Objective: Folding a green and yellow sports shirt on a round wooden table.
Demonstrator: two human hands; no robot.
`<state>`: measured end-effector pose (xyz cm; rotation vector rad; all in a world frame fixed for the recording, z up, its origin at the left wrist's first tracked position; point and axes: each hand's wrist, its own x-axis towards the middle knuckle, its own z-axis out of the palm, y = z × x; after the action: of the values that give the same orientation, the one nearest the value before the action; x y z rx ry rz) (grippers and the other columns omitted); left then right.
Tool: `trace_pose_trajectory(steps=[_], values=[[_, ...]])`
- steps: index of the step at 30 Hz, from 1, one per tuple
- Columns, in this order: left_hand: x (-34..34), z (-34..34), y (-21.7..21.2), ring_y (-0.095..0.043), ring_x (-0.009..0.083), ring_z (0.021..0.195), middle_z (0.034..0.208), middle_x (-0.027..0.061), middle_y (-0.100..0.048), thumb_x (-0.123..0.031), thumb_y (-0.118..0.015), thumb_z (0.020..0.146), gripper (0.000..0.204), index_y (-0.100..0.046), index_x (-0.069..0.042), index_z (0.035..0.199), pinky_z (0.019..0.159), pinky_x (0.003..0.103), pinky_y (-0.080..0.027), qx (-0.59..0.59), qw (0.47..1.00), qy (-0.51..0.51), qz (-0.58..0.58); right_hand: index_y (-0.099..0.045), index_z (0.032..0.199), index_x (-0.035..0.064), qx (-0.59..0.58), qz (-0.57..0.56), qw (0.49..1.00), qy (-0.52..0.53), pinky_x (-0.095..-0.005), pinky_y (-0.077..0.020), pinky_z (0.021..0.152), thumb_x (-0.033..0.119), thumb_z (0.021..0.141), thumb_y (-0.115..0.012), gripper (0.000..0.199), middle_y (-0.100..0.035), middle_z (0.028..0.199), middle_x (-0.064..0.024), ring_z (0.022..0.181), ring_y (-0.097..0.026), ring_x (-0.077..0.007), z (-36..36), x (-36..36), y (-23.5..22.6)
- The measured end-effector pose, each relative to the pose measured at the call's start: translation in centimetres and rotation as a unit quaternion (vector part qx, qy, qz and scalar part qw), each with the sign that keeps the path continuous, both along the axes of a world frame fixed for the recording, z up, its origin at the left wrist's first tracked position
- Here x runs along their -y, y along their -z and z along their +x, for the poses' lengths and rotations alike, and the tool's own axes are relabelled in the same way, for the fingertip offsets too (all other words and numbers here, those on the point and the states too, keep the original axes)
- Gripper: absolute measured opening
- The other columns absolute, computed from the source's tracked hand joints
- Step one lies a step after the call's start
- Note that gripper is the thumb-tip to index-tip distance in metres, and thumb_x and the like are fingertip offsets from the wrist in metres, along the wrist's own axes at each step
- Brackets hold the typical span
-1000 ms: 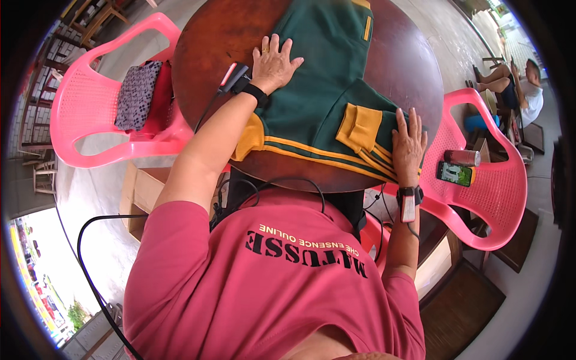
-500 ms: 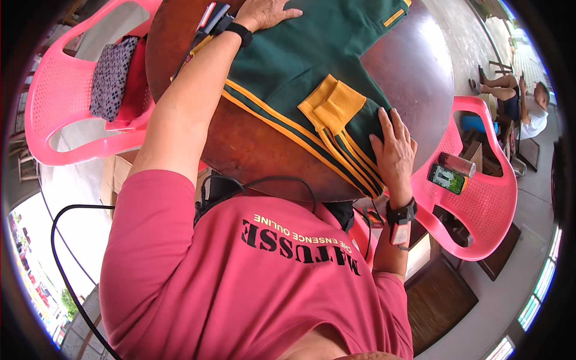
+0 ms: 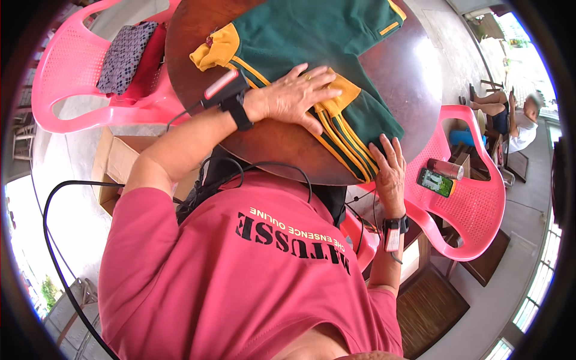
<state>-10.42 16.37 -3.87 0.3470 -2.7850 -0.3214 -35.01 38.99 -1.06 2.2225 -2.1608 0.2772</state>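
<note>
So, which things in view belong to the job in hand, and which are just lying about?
Belongs:
green garment
left hand, over its yellow cuff
right hand, at the garment's edge
round table beneath

Lying about:
patterned cloth, red cloth, on left pink chair
phone, metallic cylinder, on right pink chair

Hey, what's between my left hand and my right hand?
In the head view, the green garment lies between your left hand and right hand, its yellow stripes showing.
</note>
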Motion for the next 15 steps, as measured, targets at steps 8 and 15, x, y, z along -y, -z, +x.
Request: trace_pose_trajectory(steps=[8, 15], values=[[-2.6, 1.8, 0.2, -0.027, 0.0356, 0.138, 0.15, 0.0169, -0.029, -0.053, -0.077, 0.063, 0.1, -0.031, -0.016, 0.144, 0.11, 0.056, -0.021, 0.035, 0.999, -0.014, 0.012, -0.06, 0.112, 0.0085, 0.078, -0.034, 0.995, -0.042, -0.0479, -0.0247, 0.108, 0.014, 0.085, -0.055, 0.028, -0.061, 0.121, -0.0054, 0.124, -0.049, -0.0271, 0.5, -0.4, -3.2], [-7.6, 3.1, -1.4, -0.025, 0.0373, 0.138, 0.149, 0.0173, -0.027, -0.035, -0.082, 0.061, 0.095, -0.036, -0.013, 0.141, 0.111, 0.052, -0.023, 0.011, 0.998, -0.012, 0.068, -0.058, 0.106, 0.0047, 0.075, -0.073, 0.991, -0.086, -0.047, -0.0314, 0.103, 0.018, 0.086, -0.057, 0.024, -0.064, 0.101, -0.012, 0.098, -0.061, -0.0303, 3.2, 1.2, -12.1]])
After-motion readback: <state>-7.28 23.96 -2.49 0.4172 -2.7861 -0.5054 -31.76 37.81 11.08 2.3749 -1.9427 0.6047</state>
